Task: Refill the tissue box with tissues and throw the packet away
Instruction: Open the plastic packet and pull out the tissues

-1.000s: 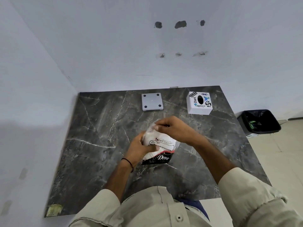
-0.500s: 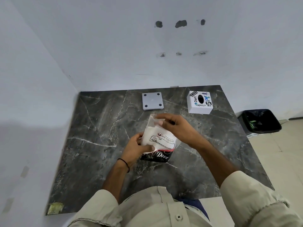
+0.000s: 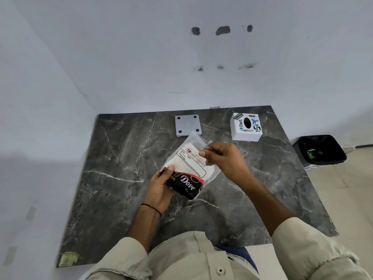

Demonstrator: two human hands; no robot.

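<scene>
Tissue packet (image 3: 188, 170) is held above the dark marble table (image 3: 113, 178), its black Dove-printed lower end gripped in the left hand (image 3: 161, 187) while the right hand (image 3: 222, 158) pinches the clear plastic at its upper edge. Beyond the right hand stands the white stickered tissue box (image 3: 246, 127), with a grey square base plate (image 3: 187, 125) beyond the left, and a black bin (image 3: 320, 150) on the floor further right.

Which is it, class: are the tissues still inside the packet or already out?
Still inside: the white stack fills the packet held in both hands, left hand and right hand.
</scene>
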